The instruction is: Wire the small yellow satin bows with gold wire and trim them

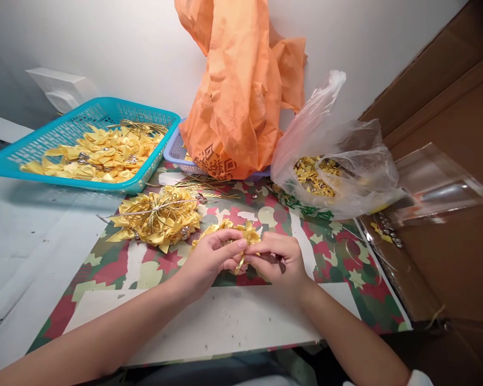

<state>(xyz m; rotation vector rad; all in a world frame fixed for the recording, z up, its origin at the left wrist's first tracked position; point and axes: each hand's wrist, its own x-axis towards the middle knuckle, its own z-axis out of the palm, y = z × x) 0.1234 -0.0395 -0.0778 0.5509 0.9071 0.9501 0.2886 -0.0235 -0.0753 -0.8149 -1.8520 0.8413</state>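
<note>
My left hand (223, 252) and my right hand (277, 256) meet over the middle of the patterned table. Between their pinched fingertips are gold wire stems (240, 264), bent downward. Yellow ribbon flowers (250, 233) show just behind the fingers, and the hands partly hide them. Both hands are closed, thumbs against forefingers. Left of them lies a round bundle of yellow ribbon flowers (156, 217), its gold wires gathered at the centre and a thin pale tie across it.
A turquoise basket (84, 185) of yellow flowers stands at the back left. Behind my hands are an orange bag (237, 107) on a lilac basket (173, 147) and loose gold wires (209, 186). A clear plastic bag (358, 161) holding flowers stands right, beside a cardboard box (446, 161).
</note>
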